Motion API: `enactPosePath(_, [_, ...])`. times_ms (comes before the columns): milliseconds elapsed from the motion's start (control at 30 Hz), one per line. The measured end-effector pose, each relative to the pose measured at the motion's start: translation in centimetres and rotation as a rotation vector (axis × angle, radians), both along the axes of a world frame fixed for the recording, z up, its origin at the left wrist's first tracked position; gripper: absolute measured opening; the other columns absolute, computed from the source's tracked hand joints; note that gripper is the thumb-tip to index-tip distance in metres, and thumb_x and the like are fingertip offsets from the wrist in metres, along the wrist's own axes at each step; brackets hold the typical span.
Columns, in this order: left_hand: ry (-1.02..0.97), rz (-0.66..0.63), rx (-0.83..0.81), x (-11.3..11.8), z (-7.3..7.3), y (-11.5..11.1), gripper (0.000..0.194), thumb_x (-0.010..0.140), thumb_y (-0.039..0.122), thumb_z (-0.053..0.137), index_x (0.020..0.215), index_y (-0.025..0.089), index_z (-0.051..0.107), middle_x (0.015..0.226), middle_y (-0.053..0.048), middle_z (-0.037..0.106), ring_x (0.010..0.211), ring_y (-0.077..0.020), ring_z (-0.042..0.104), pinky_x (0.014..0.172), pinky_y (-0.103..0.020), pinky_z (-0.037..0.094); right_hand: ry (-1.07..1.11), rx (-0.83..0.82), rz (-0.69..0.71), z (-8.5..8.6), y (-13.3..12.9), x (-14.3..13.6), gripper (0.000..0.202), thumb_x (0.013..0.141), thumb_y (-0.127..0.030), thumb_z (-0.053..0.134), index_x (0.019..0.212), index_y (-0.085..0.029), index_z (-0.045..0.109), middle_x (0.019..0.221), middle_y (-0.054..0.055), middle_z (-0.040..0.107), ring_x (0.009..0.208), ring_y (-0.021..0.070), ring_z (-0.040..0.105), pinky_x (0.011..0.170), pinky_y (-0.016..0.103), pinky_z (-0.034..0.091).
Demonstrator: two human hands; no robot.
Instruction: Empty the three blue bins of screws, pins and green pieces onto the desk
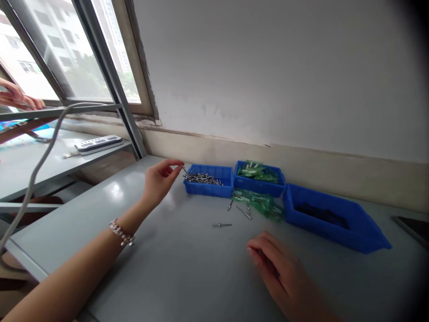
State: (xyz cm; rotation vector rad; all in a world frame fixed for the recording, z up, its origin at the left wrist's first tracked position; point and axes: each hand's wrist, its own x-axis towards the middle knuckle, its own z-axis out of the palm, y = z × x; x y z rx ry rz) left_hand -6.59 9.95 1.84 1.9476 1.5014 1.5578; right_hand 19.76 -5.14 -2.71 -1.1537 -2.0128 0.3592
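One metal fastener [184, 170] is pinched in my left hand [158, 181] by the leftmost bin [208, 190]; likely picking, needing a clear lift. My right hand's [280, 270] fingers curl, contents unclear.

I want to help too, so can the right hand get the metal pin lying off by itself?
Probably yes: the right hand is near the lone metal pin, and nothing seems to stand between them.
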Motion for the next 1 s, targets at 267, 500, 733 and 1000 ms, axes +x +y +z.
enactPosePath(267, [0.062, 0.081, 0.036, -0.1, -0.8, 0.8, 0.025, 0.075, 0.04, 0.06, 0.085, 0.019, 0.068, 0.051, 0.003, 0.048, 0.046, -0.0071, 0.04, 0.047, -0.018, 0.032, 0.007, 0.013, -0.003, 0.0, 0.0, -0.1, 0.015, 0.091, -0.016, 0.041, 0.084, -0.022, 0.054, 0.074, 0.0, 0.055, 0.065, 0.0132, 0.056, 0.059, 0.023, 0.047])
enactPosePath(500, [0.137, 0.143, 0.086, 0.0, -0.8, 2.0, 0.02, 0.076, 0.035, 0.059, 0.084, 0.019, 0.068, 0.051, 0.003, 0.05, 0.046, -0.0071, 0.04, 0.051, -0.019, 0.033, 0.007, -0.017, 0.021, 0.0, 0.1, -0.1, 0.014, 0.091, -0.016, 0.041, 0.085, -0.022, 0.052, 0.074, -0.001, 0.054, 0.064, 0.0125, 0.055, 0.058, 0.023, 0.046])
enactPosePath(733, [0.253, 0.139, 0.109, 0.3, -0.9, 2.1, 0.015, 0.076, 0.03, 0.06, 0.083, 0.02, 0.068, 0.051, 0.003, 0.051, 0.046, -0.0079, 0.042, 0.054, -0.02, 0.034, -0.003, -0.008, 0.004, 0.0, 0.0, -0.1, 0.014, 0.091, -0.016, 0.041, 0.088, -0.023, 0.053, 0.074, -0.001, 0.056, 0.064, 0.0129, 0.057, 0.058, 0.023, 0.047])
enactPosePath(1000, [0.294, 0.126, 0.164, 0.1, -0.3, 1.9, 0.014, 0.078, 0.03, 0.059, 0.085, 0.019, 0.066, 0.052, 0.003, 0.05, 0.048, -0.0084, 0.043, 0.055, -0.02, 0.034, -0.011, -0.014, -0.002, 0.2, 0.0, -0.2, 0.014, 0.09, -0.016, 0.041, 0.087, -0.022, 0.053, 0.074, -0.001, 0.056, 0.064, 0.0127, 0.057, 0.059, 0.023, 0.047])
